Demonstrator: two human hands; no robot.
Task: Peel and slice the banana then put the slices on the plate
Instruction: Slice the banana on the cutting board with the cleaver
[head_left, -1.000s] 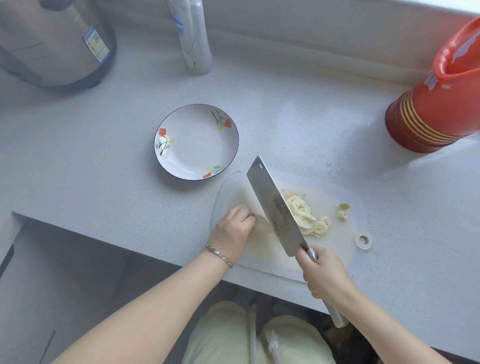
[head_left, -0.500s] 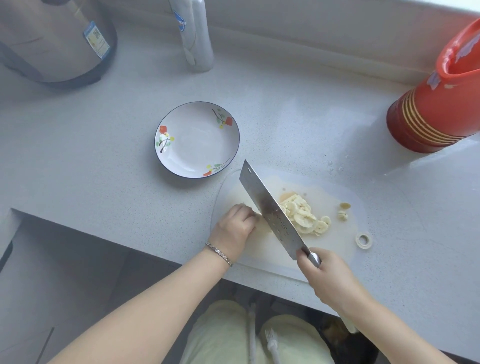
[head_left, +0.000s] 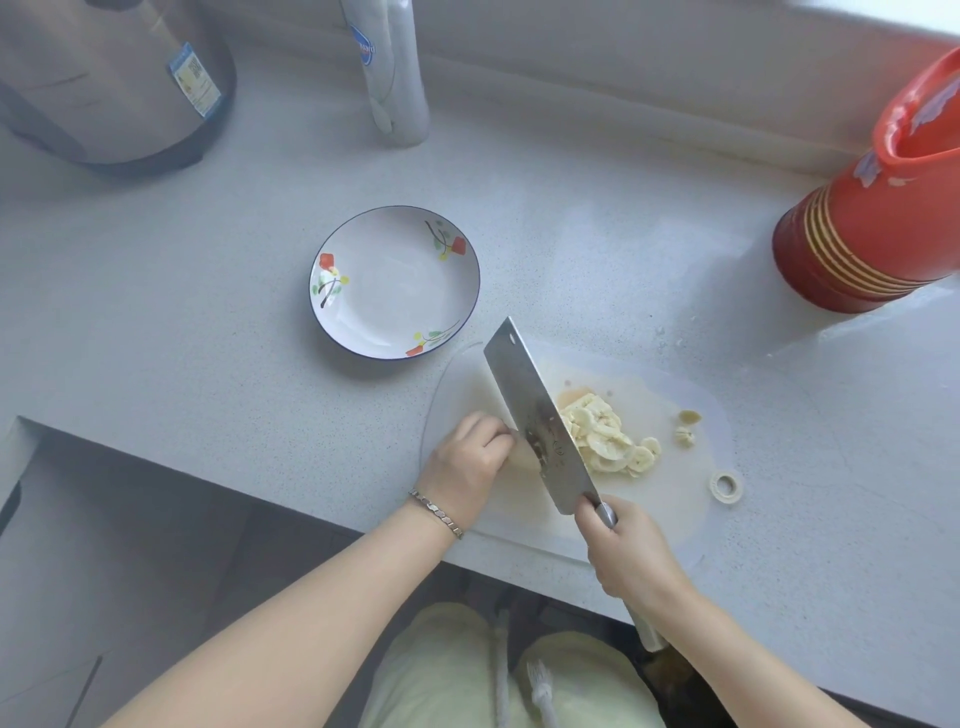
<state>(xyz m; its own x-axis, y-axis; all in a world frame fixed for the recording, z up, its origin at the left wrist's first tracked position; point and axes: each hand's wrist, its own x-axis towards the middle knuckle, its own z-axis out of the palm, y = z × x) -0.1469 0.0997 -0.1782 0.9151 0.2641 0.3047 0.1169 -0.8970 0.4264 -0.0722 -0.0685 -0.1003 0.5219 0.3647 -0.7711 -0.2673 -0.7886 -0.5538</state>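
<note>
Since a moment ago the cleaver (head_left: 540, 421) has barely shifted, tip toward 11 o'clock, right hand (head_left: 626, 551) gripping its handle; left hand (head_left: 467, 467) fingers curl over the banana on the cutting board (head_left: 670, 519), slices (head_left: 605, 441) at 3 o'clock.

The cleaver (head_left: 540, 421) blade hides the left edge of the banana slices (head_left: 602, 439) — and whatever the curled left hand (head_left: 467, 465) presses down (too pale to tell). The red jug (head_left: 883, 208) and steel pot (head_left: 104, 78) are cut off by the frame's edges.
</note>
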